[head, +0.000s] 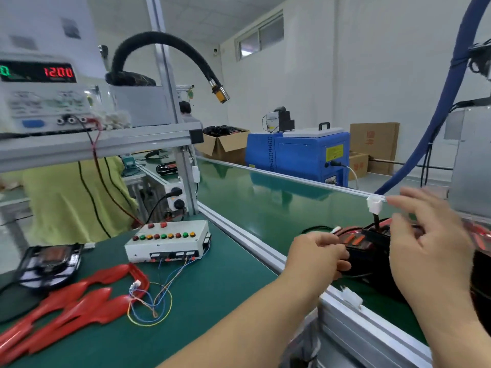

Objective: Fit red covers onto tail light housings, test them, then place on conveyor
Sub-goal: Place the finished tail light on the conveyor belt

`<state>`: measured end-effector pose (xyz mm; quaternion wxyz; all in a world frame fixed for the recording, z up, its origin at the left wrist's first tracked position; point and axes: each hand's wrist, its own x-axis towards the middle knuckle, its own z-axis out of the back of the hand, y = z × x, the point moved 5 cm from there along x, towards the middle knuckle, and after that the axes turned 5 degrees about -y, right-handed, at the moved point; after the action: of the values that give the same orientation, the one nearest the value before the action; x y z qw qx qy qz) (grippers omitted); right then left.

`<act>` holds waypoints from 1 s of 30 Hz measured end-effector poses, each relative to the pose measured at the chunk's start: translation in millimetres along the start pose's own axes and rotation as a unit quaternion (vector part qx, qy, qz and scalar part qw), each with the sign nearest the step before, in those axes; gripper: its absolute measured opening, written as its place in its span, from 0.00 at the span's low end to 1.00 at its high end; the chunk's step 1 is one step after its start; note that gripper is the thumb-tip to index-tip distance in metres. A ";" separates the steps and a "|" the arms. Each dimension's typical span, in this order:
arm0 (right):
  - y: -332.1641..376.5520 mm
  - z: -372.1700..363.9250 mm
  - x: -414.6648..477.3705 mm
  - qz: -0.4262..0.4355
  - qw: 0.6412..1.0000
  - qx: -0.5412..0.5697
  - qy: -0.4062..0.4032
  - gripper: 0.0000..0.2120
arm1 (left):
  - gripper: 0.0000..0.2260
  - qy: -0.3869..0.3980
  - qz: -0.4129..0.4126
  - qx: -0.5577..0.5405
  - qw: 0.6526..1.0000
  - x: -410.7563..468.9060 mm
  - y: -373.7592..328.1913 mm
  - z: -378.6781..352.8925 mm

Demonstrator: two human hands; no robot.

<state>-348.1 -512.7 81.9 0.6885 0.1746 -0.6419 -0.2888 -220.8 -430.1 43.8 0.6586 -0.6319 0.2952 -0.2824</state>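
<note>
A black tail light housing (372, 257) with red lamp parts lies on the green conveyor belt (265, 205) at the right. My left hand (317, 257) grips its near left edge, fingers curled round it and its wires. My right hand (427, 240) hovers over the housing's right side with fingers spread and loosely bent, holding nothing. Several red covers (77, 301) lie in a pile on the green bench mat at the lower left. Another black housing (50, 261) sits at the far left of the bench.
A white test box (166, 241) with coloured buttons and loose wires (151, 301) stands mid-bench. A power supply (42, 94) reading 12.00 sits on the upper shelf. An aluminium rail (255, 243) separates bench and belt. A blue machine (300, 152) and cardboard boxes stand beyond.
</note>
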 end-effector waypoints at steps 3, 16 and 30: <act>19.2 -29.3 -13.3 0.018 0.998 0.032 0.044 0.12 | 0.08 -0.045 -0.016 0.006 0.999 -9.5 9.3 47.5; 165.2 -168.3 -96.8 0.175 0.945 0.136 0.241 0.12 | 0.08 -0.303 -0.053 -0.014 0.951 -63.6 17.4 256.2; 278.4 -284.7 -209.7 0.187 0.858 0.180 0.443 0.19 | 0.07 -0.512 -0.024 0.023 0.858 -139.5 53.9 434.6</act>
<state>-21.3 -204.4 55.1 0.8976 0.2819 -0.3307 0.0741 10.4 -34.6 6.2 0.7243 -0.6788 -0.1056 0.0581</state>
